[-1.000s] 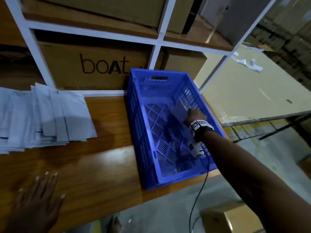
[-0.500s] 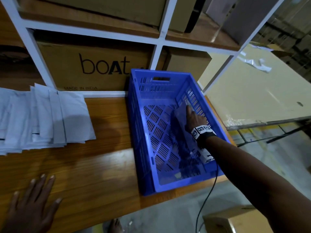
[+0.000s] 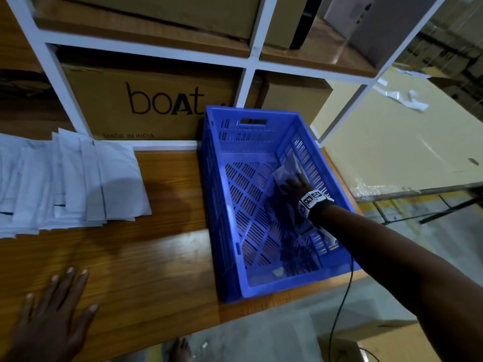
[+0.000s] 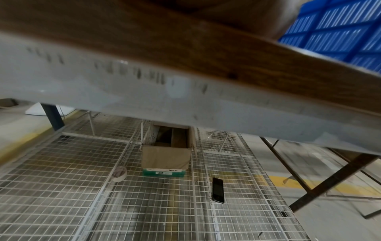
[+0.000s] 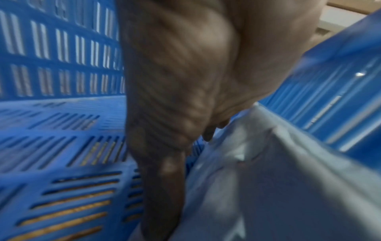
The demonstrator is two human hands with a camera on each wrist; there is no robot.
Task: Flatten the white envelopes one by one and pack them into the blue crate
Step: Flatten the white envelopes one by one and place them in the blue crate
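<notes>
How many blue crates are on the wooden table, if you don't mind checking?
1. The blue crate sits at the wooden table's right end, with the right hand inside it.

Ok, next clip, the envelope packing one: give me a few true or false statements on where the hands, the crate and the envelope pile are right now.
1. The right hand is inside the blue crate, on an envelope leaning against its right wall. True.
2. The left hand holds an envelope. False: it lies flat on the wooden table, fingers spread, holding nothing.
3. The pile of white envelopes lies left of the crate. True.
4. The crate is filled to its rim. False: most of its slotted floor is bare.
</notes>
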